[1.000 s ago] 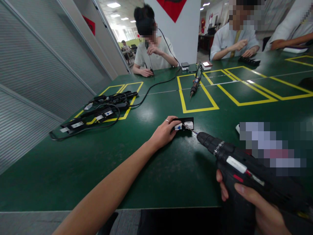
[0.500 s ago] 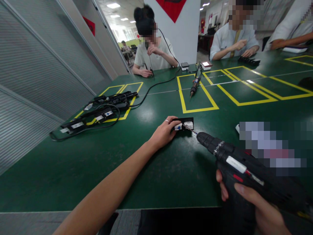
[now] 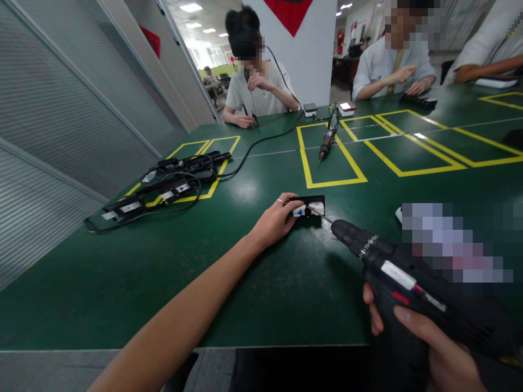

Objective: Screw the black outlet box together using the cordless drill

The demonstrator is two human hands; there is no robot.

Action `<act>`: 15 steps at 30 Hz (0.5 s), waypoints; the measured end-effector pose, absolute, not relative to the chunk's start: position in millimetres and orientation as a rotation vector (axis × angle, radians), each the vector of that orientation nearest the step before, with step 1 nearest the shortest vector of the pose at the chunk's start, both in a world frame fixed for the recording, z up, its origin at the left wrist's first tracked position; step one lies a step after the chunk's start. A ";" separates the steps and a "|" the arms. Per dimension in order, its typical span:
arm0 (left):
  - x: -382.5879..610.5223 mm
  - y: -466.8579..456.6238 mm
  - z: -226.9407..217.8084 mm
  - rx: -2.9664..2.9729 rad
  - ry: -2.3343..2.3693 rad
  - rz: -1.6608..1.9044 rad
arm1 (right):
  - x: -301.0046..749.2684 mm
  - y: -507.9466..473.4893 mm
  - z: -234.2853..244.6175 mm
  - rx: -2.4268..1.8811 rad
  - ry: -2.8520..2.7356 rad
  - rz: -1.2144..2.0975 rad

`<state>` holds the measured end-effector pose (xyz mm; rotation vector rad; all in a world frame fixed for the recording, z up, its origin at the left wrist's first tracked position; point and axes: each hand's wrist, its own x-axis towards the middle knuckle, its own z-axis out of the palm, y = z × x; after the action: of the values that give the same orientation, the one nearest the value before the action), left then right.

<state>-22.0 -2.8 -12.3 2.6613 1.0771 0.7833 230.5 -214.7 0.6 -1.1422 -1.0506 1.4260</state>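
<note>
My left hand, with a ring on one finger, grips the left end of a small black plastic part with white labels and a blue mark. The part stands on the green table. In my right hand is a black cordless drill with a white label and red details, its handle wrapped by my fingers. A thin bit reaches from the chuck to the labelled face of the part. Whether the tip is inside a hole is too small to tell.
Black labelled parts with cables lie at the left. A corded screwdriver rests inside a yellow-taped rectangle. At the right is a blurred-out object. One person sits opposite, and others sit at the far right.
Almost nothing differs. The whole view has shifted slightly; the drill, its bit and the black part keep the same positions relative to each other.
</note>
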 end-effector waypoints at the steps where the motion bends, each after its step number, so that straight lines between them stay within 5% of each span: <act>1: -22.0 -2.9 -12.5 2.663 1.084 0.779 | 230.6 -214.5 0.5 -1.134 -1.054 1.425; 15: -21.4 -3.6 -10.5 2.651 1.067 0.785 | 226.0 -215.1 4.3 -1.105 -1.016 1.419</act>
<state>-21.4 -3.6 -10.5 2.6508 1.0674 0.7850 226.0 -215.1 4.3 -1.1053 -1.0162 1.4191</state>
